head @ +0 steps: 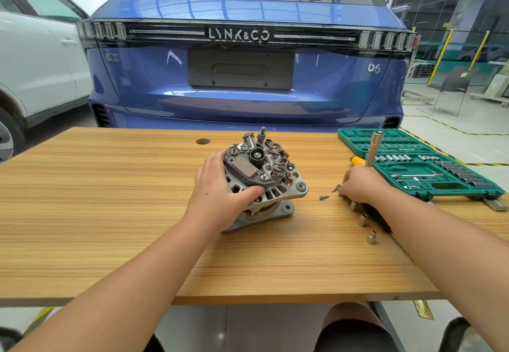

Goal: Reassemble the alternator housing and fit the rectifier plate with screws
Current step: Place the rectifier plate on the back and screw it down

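The grey alternator (264, 178) sits on the wooden table (110, 200), rear side up, with the rectifier plate (276, 163) and a brown regulator block showing on top. My left hand (220, 194) grips its left side, thumb on the vented housing rim. To the right, my right hand (360, 183) holds a driver whose silver shaft (374, 146) points up. Its curled fingertips are down on the table by a small screw (336, 187). A second screw (324, 197) lies just left of that one.
An open green socket case (440, 186) lies at the table's right end, with a yellow tool handle (356, 161) beside it. Three loose sockets (362, 219) stand near my right forearm. A blue car (248, 90) is parked close behind the table.
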Demonstrator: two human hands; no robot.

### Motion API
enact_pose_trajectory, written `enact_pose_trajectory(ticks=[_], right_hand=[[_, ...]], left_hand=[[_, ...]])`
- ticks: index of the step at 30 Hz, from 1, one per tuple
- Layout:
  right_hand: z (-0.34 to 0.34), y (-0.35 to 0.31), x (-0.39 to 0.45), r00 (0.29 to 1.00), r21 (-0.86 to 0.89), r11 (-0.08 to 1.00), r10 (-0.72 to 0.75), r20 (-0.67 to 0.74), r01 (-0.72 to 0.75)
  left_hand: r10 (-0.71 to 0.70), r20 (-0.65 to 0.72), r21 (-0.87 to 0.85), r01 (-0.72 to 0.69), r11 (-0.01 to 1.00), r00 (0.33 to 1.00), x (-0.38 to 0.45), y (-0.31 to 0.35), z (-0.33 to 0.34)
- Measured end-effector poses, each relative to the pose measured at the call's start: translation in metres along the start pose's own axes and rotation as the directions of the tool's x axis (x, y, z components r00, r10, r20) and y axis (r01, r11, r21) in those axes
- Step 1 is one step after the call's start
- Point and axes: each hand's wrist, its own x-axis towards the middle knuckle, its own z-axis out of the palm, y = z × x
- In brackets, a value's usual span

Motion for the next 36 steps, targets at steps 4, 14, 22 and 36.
enact_pose_trajectory(ticks=[4, 14, 22, 36], right_hand=[[-0.002, 0.001, -0.003, 1.0, 0.111, 0.994, 0.013, -0.015, -0.011], [-0.029, -0.038, -0.027, 0.955, 0.608, 0.757, -0.072, -0.287, 0.24], [-0.076, -0.098, -0.07, 0.895, 0.789, 0.431, -0.286, -0.341, 0.438], [-0.091, -0.13, -0.068, 0.824, 0.819, 0.33, -0.498, -0.272, 0.469]], left_hand=[[-0.003, 0.008, 0.022, 0.003, 1.0, 1.0, 0.0, -0.001, 0.0], [0.013, 0.026, 0.049, -0.015, 0.999, 1.0, 0.001, -0.002, -0.002], [0.016, 0.062, 0.046, -0.019, 0.999, 0.998, 0.006, -0.003, -0.012], [0.01, 0.282, -0.028, -0.002, 1.0, 0.959, 0.026, -0.017, -0.039]])
